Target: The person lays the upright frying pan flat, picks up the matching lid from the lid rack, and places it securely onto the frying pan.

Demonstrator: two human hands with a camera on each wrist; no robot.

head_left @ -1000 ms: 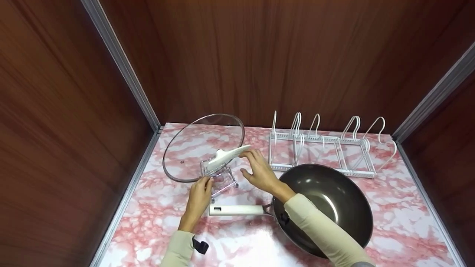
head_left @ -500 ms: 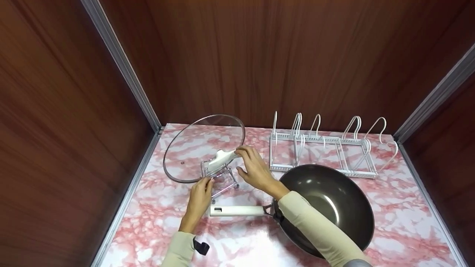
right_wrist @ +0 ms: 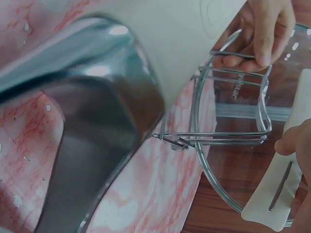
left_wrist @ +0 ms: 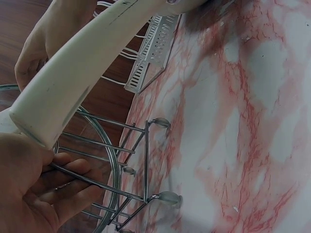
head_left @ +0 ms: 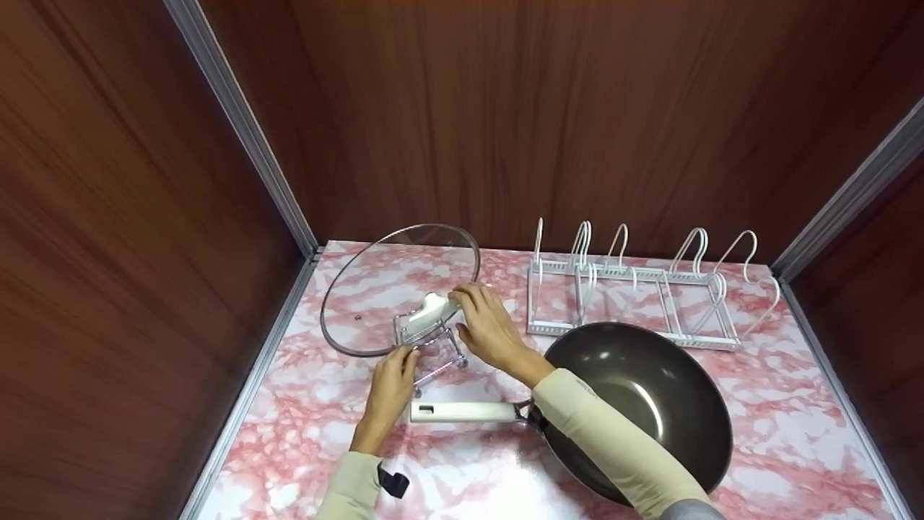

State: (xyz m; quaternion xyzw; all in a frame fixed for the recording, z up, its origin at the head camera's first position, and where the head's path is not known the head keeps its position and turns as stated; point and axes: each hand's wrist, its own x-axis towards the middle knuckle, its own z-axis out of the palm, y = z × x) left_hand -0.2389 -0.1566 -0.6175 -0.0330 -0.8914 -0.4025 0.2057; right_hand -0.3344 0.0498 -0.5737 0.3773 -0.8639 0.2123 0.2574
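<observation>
Glass lid (head_left: 375,289) standing tilted on edge in a small wire stand (left_wrist: 146,160), left of the pan (head_left: 671,404) on a marbled tabletop (head_left: 491,462). The lid is clear, with a metal rim and a long white lid handle (head_left: 429,312). It is probably stiff, fairly heavy for its thickness, smooth to slippery on the glass and liable to crack if knocked. The lid handle seems the surest hold; the bare pane would give a poorer grip. The stand, made of thin metal wire, looks rigid but light, and might slide or tip unless steadied by a bar.

The left hand (head_left: 390,383) reaches forward from below and pinches a bar of the stand between thumb and curled fingers. The right hand (head_left: 491,328) comes in from the right, its forearm slanting over the pan, and grips the far end of the lid handle, fingers bent over it and thumb at its near edge. The pan handle (head_left: 465,412) lies just in front of the stand; a white rack (head_left: 556,268) stands behind the pan.
</observation>
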